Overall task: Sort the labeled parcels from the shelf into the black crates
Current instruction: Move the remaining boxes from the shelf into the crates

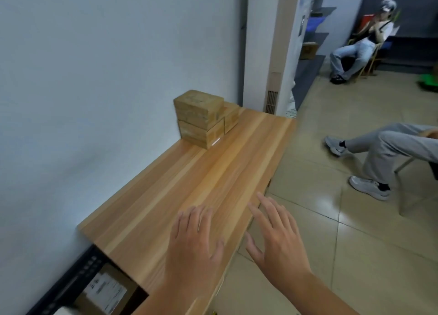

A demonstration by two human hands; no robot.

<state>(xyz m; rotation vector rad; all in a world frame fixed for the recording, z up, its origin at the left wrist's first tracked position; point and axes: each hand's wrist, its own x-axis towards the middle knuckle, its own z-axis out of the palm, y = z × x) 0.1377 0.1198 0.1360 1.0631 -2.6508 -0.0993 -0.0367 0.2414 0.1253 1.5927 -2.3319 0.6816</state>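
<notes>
Left hand [194, 241] and right hand [277, 239] are spread flat, nothing held, over the wooden shelf's [213, 172] near end. Parcels [201, 118] are stacked at its far end, and a black crate [78, 274] is seen below its near end.

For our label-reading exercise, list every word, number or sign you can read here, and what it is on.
Nothing can be read.
White label in the black crate: print blurred.
Stacked parcels on the shelf: markings blurred.
Tall white unit: mark too small.

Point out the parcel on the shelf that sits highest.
The top parcel: it lies on the lower parcel by the wall, while the third parcel stands on the shelf just beyond them.
</notes>
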